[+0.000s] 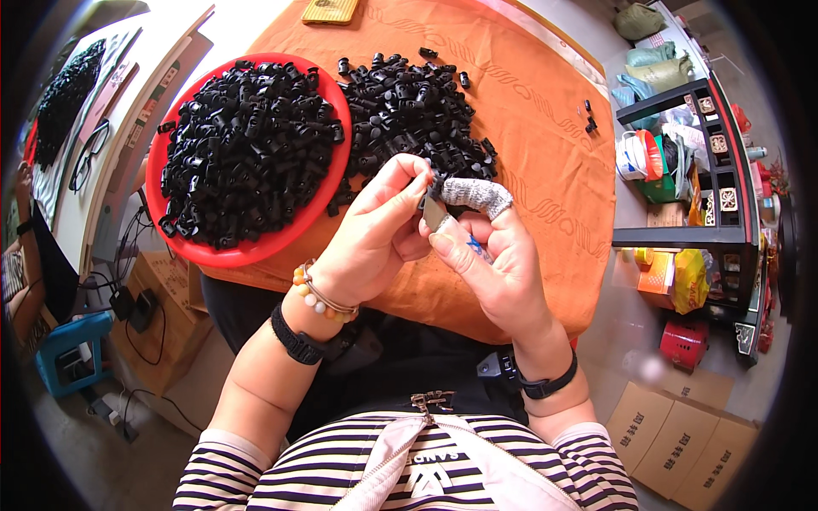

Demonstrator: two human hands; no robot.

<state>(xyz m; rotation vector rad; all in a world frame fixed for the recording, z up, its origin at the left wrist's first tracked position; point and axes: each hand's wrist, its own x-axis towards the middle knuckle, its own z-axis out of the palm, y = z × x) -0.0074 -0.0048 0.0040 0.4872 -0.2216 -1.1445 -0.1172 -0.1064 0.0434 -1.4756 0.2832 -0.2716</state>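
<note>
My left hand (pixel 388 217), closed in a pinch, grips a small black plastic part (pixel 435 183) mostly hidden by the fingers. My right hand (pixel 503 260) is closed round a small knife, its metal blade (pixel 435 214) resting against or close to that part; the handle is hidden. A grey knitted sleeve (pixel 477 194) covers the right index finger, which curls over the far side of the part. Just beyond my hands lies a loose pile of similar black parts (pixel 409 111). At its left stands a round red tray (pixel 347 140) heaped with more of them.
An orange cloth (pixel 537 136) covers the table. A few black bits (pixel 590 122) lie near its right edge, and a yellow item (pixel 330 10) sits at the far edge. Shelving (pixel 682 238) stands at right, flattened cardboard (pixel 682 443) below. A blue stool (pixel 72 349) and another person's arm (pixel 30 209) are at left.
</note>
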